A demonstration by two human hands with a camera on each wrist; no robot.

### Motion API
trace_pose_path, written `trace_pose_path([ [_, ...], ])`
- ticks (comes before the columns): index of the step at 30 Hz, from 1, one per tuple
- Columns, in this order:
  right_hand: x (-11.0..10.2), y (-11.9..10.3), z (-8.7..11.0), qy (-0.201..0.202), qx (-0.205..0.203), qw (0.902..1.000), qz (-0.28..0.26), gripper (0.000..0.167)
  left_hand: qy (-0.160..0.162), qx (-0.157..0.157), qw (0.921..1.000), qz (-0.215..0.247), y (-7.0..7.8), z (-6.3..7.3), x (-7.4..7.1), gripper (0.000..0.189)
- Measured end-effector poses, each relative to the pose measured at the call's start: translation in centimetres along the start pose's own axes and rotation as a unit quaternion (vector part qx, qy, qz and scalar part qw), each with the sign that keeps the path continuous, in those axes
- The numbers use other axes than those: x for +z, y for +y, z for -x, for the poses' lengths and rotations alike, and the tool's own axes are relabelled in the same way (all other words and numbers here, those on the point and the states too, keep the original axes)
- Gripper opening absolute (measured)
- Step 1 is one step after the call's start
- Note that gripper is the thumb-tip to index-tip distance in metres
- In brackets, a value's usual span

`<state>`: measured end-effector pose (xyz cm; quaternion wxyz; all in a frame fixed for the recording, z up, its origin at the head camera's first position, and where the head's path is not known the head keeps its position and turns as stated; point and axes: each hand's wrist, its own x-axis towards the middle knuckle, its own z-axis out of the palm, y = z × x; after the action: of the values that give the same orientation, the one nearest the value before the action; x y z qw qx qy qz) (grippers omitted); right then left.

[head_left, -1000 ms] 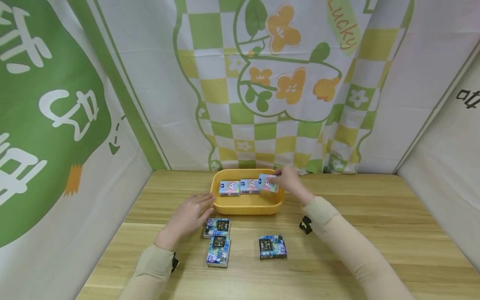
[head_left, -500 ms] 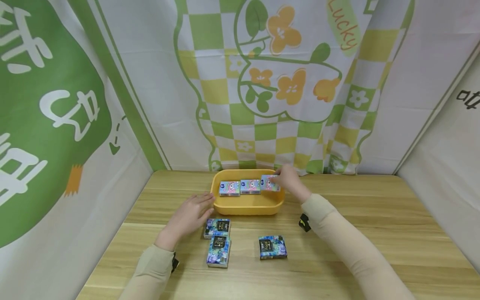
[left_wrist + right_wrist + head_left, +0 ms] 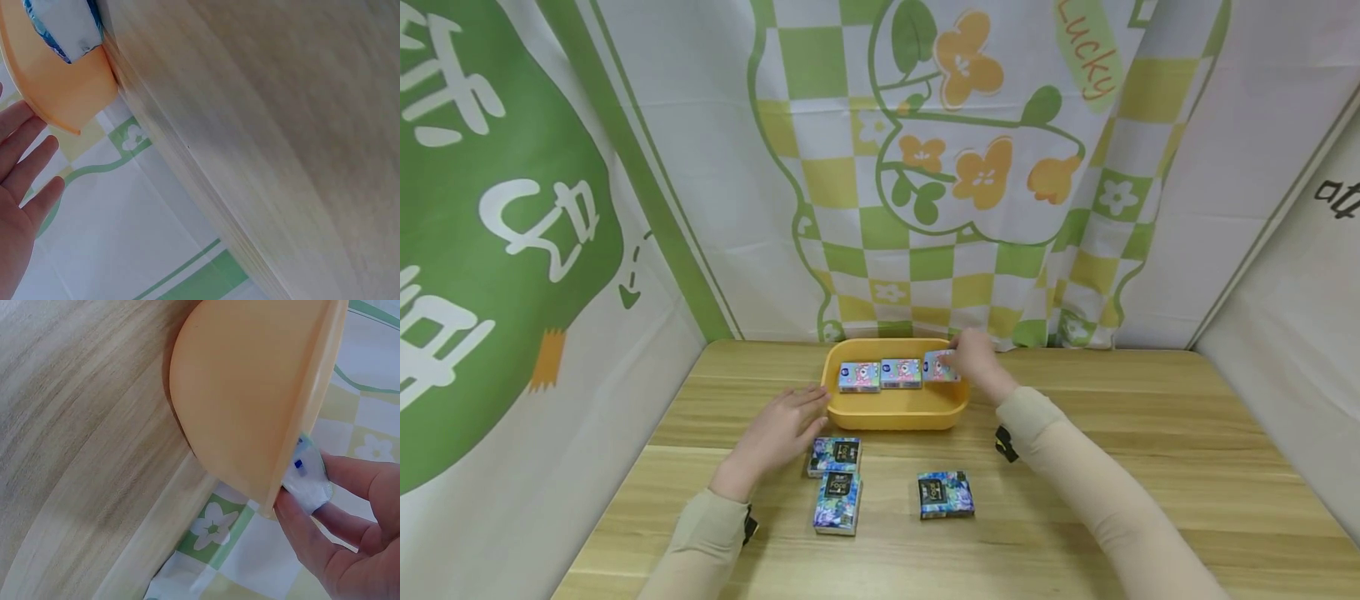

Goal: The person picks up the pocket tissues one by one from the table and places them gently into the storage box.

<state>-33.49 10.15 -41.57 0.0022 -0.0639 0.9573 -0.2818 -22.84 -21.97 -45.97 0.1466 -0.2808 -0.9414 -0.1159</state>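
Observation:
A yellow plastic basket (image 3: 898, 419) stands at the back of the table. My right hand (image 3: 983, 362) pinches a light blue and pink tissue pack (image 3: 937, 367) at the basket's right end; in the right wrist view the pack's white end (image 3: 307, 487) shows between thumb and fingers, just past the rim. Two matching packs, one at the left (image 3: 859, 377) and one in the middle (image 3: 901, 373), lie in line with it inside the basket. At the basket's left end, my left hand (image 3: 778, 433) touches the rim with extended fingers (image 3: 25, 150) and holds nothing.
In front of the basket lie dark blue floral tissue packs: one by the left hand (image 3: 835, 456), another touching it (image 3: 837, 504), and a third farther right (image 3: 945, 494). A patterned curtain (image 3: 940, 275) hangs behind the wooden table (image 3: 1120, 417).
My right hand has shifted the third light blue pack slightly right and lowered it in the basket, beside the middle pack. The left hand stays in place.

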Motion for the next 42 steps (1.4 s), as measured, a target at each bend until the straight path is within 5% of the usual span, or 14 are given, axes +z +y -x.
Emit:
trace_pose_path([
  [29,-0.2,-0.8,-0.2,-0.042,0.027,0.9986,-0.014,0.022,-0.001,0.005,1.0,-0.001,0.2,0.0,-0.3,0.039],
  [36,-0.6,-1.1,-0.9,-0.056,0.025,0.9974,0.039,0.008,0.002,0.004,1.0,0.001,0.1,0.0,-0.1,0.04],
  [42,-0.8,-1.4,-1.4,-0.073,0.005,0.9958,0.056,0.039,-0.002,-0.002,1.0,0.004,0.1,0.1,-0.1,0.04],
])
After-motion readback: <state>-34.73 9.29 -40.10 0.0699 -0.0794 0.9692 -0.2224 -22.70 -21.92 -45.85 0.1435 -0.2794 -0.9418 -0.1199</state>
